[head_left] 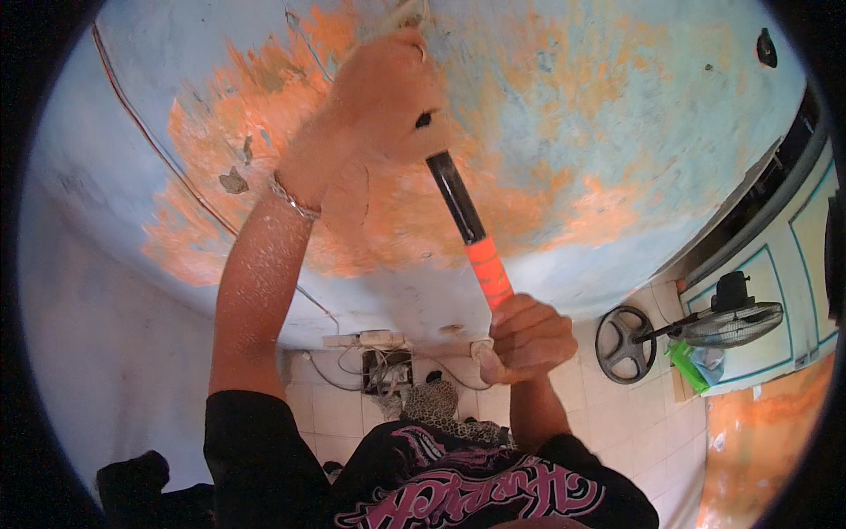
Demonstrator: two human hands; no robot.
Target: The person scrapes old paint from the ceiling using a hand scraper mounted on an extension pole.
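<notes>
Both my hands are closed on a long-handled scraper [456, 198] with a black shaft and an orange lower grip, held slantwise before the wall. High on the shaft is my left hand [379, 101], slightly blurred, its forearm speckled with pale dust. My right hand [530, 339] wraps around the grip's lower end. The tool's head, at the top edge, is mostly hidden by my left hand and blurred. Around it the pale blue wall [608, 123] shows ragged orange patches where the paint is worn off.
A cable [172, 172] runs down the wall on the left. Low on it sits an open electrical box [386, 370] with loose wires. A pedestal fan [727, 324] with a round base stands at right, beside a green packet [687, 366] and a white door panel [762, 309]. Patterned cloth [432, 401] lies below.
</notes>
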